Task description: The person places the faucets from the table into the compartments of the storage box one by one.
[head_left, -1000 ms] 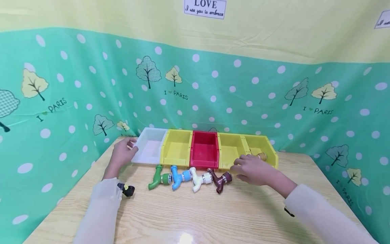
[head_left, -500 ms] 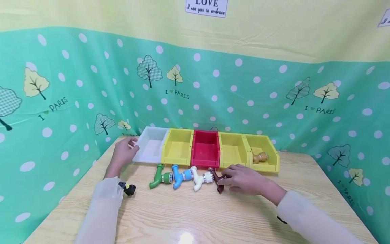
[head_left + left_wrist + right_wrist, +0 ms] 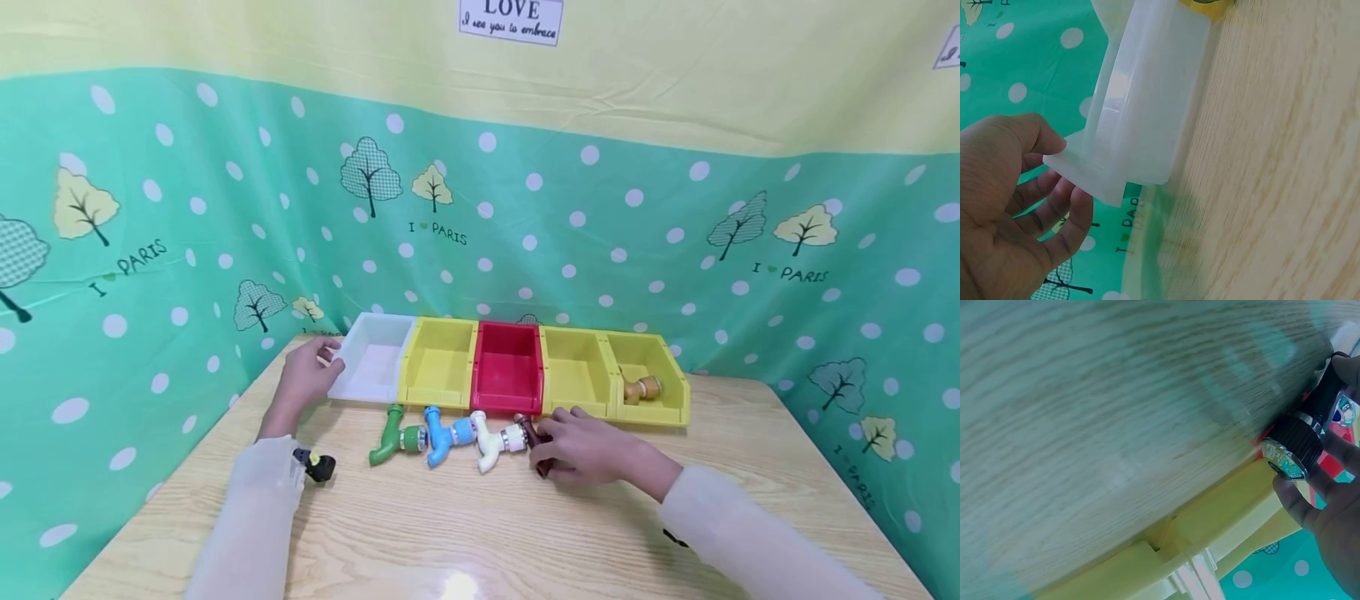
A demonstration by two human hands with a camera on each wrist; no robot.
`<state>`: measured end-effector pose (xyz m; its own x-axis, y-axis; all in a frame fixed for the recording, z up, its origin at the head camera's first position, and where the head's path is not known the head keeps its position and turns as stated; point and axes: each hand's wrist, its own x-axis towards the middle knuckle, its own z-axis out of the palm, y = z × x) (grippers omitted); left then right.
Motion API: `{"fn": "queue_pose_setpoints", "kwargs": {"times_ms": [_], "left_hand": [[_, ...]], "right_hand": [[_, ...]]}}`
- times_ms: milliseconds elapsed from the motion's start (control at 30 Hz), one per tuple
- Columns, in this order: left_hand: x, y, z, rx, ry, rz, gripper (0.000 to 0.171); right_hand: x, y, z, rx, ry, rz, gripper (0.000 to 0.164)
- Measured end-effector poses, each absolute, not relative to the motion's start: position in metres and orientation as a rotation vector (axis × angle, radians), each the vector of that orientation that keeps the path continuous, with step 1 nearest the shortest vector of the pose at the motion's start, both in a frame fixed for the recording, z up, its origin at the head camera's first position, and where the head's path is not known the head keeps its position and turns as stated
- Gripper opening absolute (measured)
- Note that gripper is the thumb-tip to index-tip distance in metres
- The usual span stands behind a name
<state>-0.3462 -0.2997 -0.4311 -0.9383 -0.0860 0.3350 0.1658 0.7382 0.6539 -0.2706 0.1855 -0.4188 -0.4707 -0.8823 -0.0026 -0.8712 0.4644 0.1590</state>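
My left hand [image 3: 303,377] pinches the side rim of the translucent white bin [image 3: 1160,94] at the left end of the row; in the left wrist view the thumb lies above the rim and the fingers below. My right hand [image 3: 583,447] grips a dark brown tap [image 3: 1300,437] on the table, thumb at one end and fingers along its knob in the right wrist view. In the head view the hand hides much of that tap. Left of it lie a white tap [image 3: 491,442], a blue tap [image 3: 444,435] and a green tap [image 3: 393,436].
Right of the white bin stand a yellow bin [image 3: 438,396], a red bin [image 3: 507,402], another yellow bin [image 3: 573,379] and the rightmost yellow bin [image 3: 660,415], which holds a tan tap [image 3: 640,389]. A patterned green curtain [image 3: 480,233] hangs behind the wooden table [image 3: 405,533].
My right hand has moved left and down from beside the rightmost bin to the brown tap and now grips it. The left hand stays on the white bin.
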Motion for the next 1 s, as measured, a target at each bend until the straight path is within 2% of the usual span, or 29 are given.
{"fn": "queue_pose_setpoints", "kwargs": {"times_ms": [633,1000], "left_hand": [[-0.347,-0.303,-0.431,-0.084,-2.581,-1.023,0.032],[-0.347,-0.302,-0.433,-0.085,-2.593,-1.014,0.032]], "right_hand": [[-0.252,0.206,-0.401,1.567,-2.570,-0.293,0.024],[-0.271,0.222,-0.374,1.419,-2.519,-0.270,0.025]]}}
